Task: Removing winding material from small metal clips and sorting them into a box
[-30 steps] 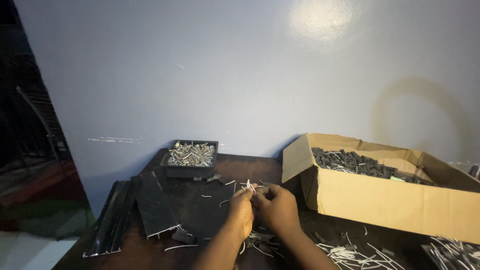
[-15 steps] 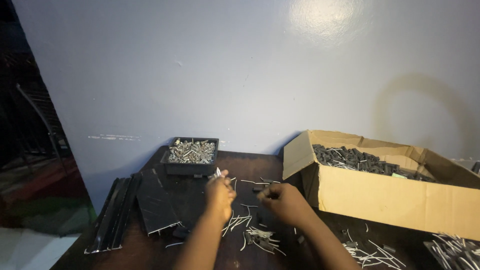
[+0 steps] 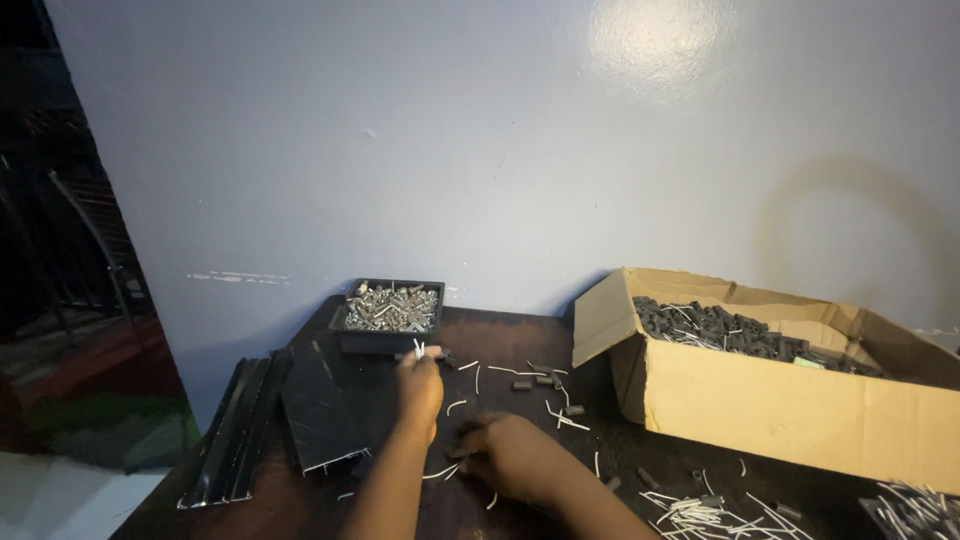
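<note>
Left hand was extended toward the far side of the table, fingers pinched shut on a small piece with pale wire ends, held just short of the black tray of shiny metal parts. Right hand lay nearer, fingers curled down over loose wires on the tabletop; whether it gripped anything could not be told. Cardboard box of dark pieces sat at right, black strips at left. Judgement: the pinch should stay firm and the piece be carried fully over the tray rim, so that it lands among the metal parts.
</note>
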